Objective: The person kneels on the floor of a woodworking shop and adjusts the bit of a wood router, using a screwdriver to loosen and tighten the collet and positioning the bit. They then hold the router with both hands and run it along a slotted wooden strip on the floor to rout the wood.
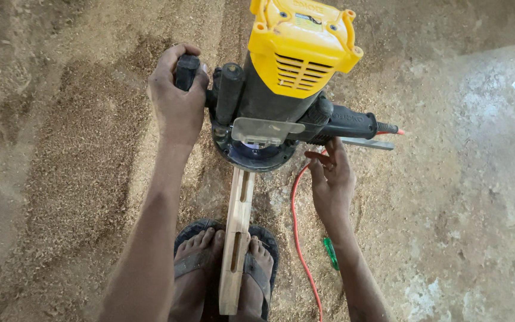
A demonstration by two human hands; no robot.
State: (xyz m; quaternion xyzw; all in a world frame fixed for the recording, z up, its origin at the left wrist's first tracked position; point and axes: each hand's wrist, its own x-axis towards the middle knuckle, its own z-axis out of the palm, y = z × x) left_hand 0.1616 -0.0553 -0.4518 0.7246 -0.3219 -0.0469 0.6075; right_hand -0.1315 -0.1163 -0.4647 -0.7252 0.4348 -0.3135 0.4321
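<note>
A yellow and black plunge router [287, 77] stands on a narrow wooden strip [236, 250] that has slots cut through it. My left hand [177, 98] is closed around the router's black left handle. Just below the right handle, my right hand [331, 182] has its fingers spread and holds nothing, near a metal guide rod [368, 144]. Both my feet, in sandals [195, 262], press on either side of the strip's near end.
Sawdust [73, 155] covers the floor thickly at the left. A red power cord [298, 238] runs down from the router past my right wrist. A green-handled tool [331, 253] lies on the floor beside my right forearm. Bare concrete [478, 179] lies at the right.
</note>
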